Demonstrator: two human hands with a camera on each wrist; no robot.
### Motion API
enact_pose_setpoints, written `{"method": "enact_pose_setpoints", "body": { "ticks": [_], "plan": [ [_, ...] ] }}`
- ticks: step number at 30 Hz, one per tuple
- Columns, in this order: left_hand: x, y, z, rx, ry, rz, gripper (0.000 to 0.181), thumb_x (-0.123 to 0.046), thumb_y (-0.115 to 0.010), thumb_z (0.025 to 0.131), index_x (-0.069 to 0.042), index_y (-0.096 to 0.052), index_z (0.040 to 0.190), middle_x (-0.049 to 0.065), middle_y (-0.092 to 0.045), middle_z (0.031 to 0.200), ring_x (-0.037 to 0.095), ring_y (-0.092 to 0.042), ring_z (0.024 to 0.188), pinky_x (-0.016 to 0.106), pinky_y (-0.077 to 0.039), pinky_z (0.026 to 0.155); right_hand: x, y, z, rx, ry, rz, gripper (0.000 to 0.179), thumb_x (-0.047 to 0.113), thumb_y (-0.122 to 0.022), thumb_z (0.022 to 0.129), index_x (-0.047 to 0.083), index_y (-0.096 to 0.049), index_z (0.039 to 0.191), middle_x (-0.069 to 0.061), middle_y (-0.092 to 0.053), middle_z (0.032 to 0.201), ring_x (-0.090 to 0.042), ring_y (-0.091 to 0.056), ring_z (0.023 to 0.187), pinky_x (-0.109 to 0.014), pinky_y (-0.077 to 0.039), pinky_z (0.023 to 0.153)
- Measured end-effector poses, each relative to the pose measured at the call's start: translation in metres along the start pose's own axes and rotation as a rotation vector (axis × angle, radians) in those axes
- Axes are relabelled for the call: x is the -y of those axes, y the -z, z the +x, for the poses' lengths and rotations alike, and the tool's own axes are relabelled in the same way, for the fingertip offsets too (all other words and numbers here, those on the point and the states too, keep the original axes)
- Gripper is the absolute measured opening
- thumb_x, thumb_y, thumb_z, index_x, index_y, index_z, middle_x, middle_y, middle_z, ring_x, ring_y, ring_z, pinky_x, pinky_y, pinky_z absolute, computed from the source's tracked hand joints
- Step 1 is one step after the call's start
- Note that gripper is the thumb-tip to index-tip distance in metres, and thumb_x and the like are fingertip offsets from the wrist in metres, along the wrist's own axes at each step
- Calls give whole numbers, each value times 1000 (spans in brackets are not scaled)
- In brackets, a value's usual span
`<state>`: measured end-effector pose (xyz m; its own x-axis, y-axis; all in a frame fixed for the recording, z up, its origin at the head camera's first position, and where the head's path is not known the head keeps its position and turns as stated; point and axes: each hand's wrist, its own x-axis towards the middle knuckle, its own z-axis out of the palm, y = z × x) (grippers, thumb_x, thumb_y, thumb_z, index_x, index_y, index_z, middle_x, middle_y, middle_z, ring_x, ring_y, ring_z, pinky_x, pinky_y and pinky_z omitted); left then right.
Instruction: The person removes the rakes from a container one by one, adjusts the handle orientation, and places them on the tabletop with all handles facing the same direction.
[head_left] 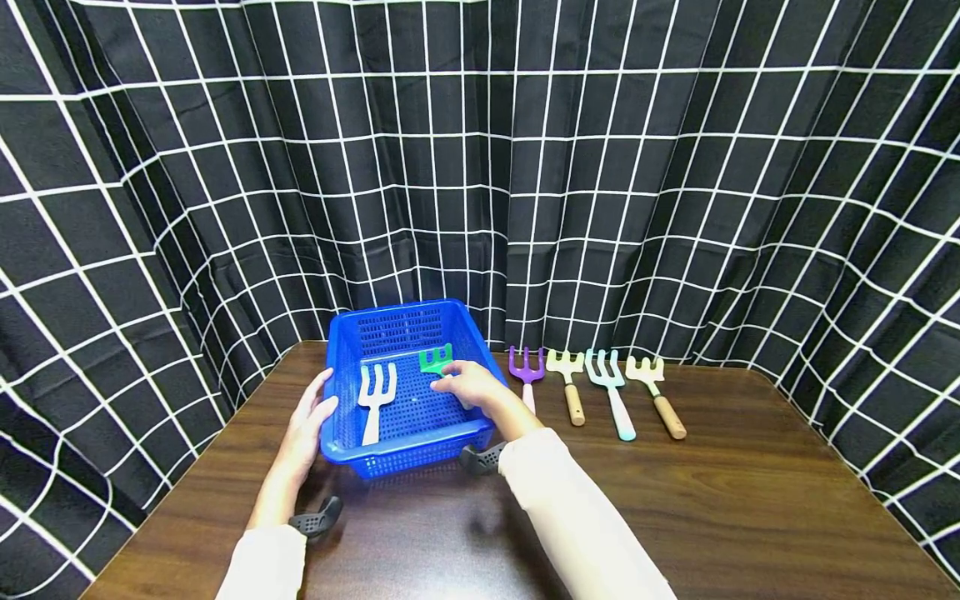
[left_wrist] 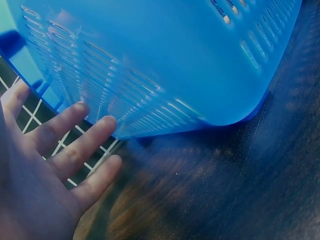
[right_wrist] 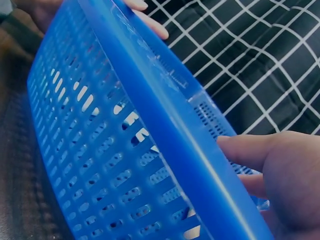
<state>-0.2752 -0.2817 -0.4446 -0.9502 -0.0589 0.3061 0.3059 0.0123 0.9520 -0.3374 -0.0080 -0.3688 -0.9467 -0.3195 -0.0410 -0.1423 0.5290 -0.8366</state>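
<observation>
Blue basket [head_left: 420, 442] sits beside the left hand [head_left: 302, 427], fingers spread. Inside, the right hand [head_left: 480, 387] partly hides a green fork [head_left: 434, 364], pinch unclear; to its left lies a white fork [head_left: 376, 401].

A black, white-gridded curtain [head_left: 480, 167] surrounds a brown wood-grain table [head_left: 750, 492].
</observation>
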Motion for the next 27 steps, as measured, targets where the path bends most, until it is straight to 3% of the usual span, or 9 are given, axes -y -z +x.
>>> {"method": "enact_pose_setpoints", "body": {
  "ticks": [4,10,20,27],
  "plan": [
    [1,0,1,9,8,-12,51,-14,-40,104,-8,-24,152,28,-35,143,19,-58,111,29,-52,84,-2,-1,2,56,-14,-20,49,20,-69,87,-3,-56,128,-16,-63,114,-19,-55,88,-29,-45,75],
    [2,1,0,12,16,-5,52,-16,-40,105,-8,-23,153,27,-34,145,18,-57,112,28,-51,84,-5,-2,7,130,-8,-147,49,24,-68,87,1,-58,129,-17,-58,129,-33,-53,117,-42,-43,96],
    [0,1,0,5,42,18,52,-19,-40,105,-11,-24,153,25,-34,148,16,-56,113,29,-50,86,-5,-7,9,255,61,-495,56,35,-66,89,7,-56,136,-16,-47,144,-30,-39,136,-40,-30,110],
    [1,2,0,-1,43,23,52,-19,-41,104,-11,-24,153,26,-34,147,16,-58,110,30,-51,85,-6,-8,11,294,59,-498,56,34,-67,89,7,-56,137,-16,-46,144,-30,-41,134,-39,-31,109]
  ]
}}
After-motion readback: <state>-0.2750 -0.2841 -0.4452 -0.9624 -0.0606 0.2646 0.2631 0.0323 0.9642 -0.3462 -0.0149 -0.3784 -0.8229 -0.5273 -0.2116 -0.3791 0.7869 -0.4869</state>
